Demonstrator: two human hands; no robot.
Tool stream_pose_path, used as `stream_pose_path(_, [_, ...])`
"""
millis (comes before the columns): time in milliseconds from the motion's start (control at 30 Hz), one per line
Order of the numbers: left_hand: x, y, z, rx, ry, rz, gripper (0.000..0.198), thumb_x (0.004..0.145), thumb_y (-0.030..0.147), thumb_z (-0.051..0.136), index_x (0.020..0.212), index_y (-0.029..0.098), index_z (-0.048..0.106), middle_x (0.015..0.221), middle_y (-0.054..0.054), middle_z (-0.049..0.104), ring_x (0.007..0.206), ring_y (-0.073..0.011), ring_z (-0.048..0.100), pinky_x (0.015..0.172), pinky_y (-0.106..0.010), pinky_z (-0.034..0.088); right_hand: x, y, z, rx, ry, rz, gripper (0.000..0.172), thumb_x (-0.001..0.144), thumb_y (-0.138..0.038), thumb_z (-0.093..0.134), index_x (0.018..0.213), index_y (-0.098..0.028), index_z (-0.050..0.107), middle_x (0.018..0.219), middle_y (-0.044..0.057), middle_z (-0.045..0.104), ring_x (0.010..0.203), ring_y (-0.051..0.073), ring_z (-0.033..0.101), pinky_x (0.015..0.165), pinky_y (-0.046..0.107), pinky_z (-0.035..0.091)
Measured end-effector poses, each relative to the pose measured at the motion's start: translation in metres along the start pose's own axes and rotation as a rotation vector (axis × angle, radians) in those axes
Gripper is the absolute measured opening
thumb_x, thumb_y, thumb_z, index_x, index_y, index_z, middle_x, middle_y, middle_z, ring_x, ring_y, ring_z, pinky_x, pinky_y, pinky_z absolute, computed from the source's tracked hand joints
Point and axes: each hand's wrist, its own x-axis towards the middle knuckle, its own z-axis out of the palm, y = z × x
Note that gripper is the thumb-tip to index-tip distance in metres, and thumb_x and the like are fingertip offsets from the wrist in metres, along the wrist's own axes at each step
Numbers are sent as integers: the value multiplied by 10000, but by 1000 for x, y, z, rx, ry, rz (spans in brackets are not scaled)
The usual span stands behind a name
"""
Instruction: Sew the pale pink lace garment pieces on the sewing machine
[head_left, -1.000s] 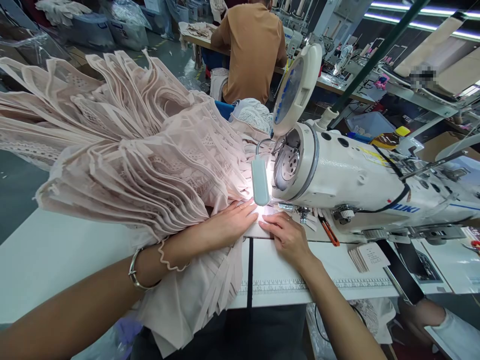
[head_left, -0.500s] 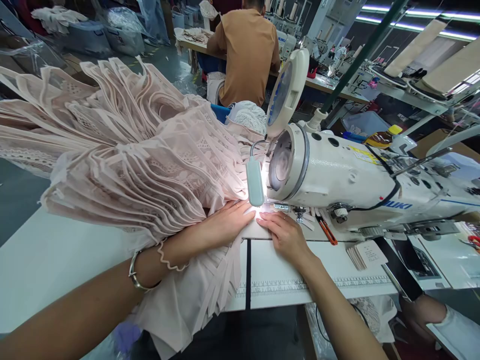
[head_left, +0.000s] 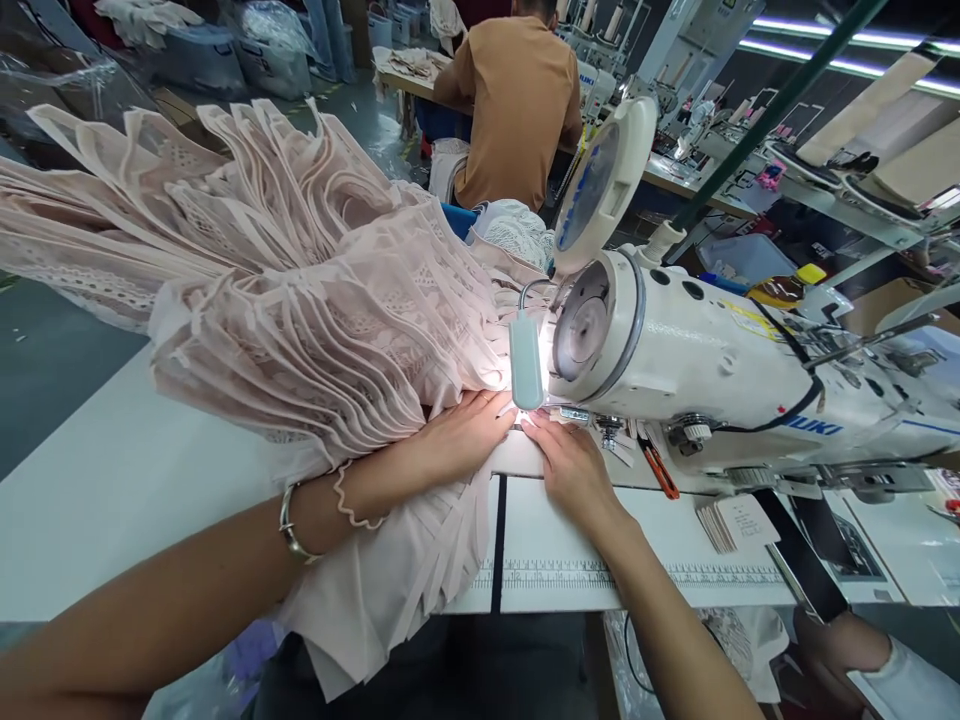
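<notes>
My left hand (head_left: 469, 432) lies flat with its fingers stretched toward the lit needle area of a white sewing machine (head_left: 675, 340). It rests against a large bunch of pale pink lace-trimmed garment pieces (head_left: 337, 310), whose lower ends hang over my forearm and the table edge. My right hand (head_left: 576, 468) lies palm down just right of it, fingers extended and their tips at the same bright spot. Both hands' fingertips press down close together. A small green-grey lamp (head_left: 526, 362) hangs above them. Glare and the lamp hide the needle and the cloth under the fingertips.
An orange cutter (head_left: 658, 466) lies under the machine arm. Beside it are a stack of cards (head_left: 739, 522) and a dark phone-like slab (head_left: 806, 560). A ruler strip (head_left: 555, 574) runs along the table's front edge. A person in a brown shirt (head_left: 517, 110) sits ahead.
The view has shifted, so the machine and garments appear farther right. My hands stay at the needle area; the right fingers look slightly more drawn in.
</notes>
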Motion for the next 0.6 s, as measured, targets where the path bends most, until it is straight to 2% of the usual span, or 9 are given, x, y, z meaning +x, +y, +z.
stream_pose_path(167, [1,2,-2,129,14,43,228,963,31,424,826,152,560,900,-83,590,839,-203,541,768,-323,432,3,-1,-1,-87,0,-10,562,873,3,392,1344,-200,621,1312,120,672,1088,268,642,982,464,503])
stream_pose_path(300, [2,1,7,201,15,51,225,967,40,427,852,145,589,886,-85,596,847,-217,543,776,-341,421,2,0,0,-115,34,-70,611,843,39,358,1370,-169,588,1315,130,669,1136,269,630,966,441,511])
stream_pose_path(467, [4,2,14,284,45,18,192,979,98,456,869,145,607,921,-89,622,885,-240,558,808,-378,415,1,4,1,-29,70,-103,618,833,35,354,1393,-152,535,1315,136,671,1141,263,640,973,431,518])
stream_pose_path(533, [4,4,11,308,24,24,215,962,71,449,850,147,617,902,-84,627,866,-233,564,795,-374,415,3,7,1,0,79,-90,597,826,28,352,1362,-152,543,1278,138,687,1120,269,653,934,425,536])
stream_pose_path(600, [3,9,6,345,-9,56,276,941,28,414,817,147,630,885,-75,629,838,-218,564,784,-366,412,6,10,1,-1,80,-63,556,825,3,367,1329,-136,557,1199,154,713,1026,281,682,831,408,558])
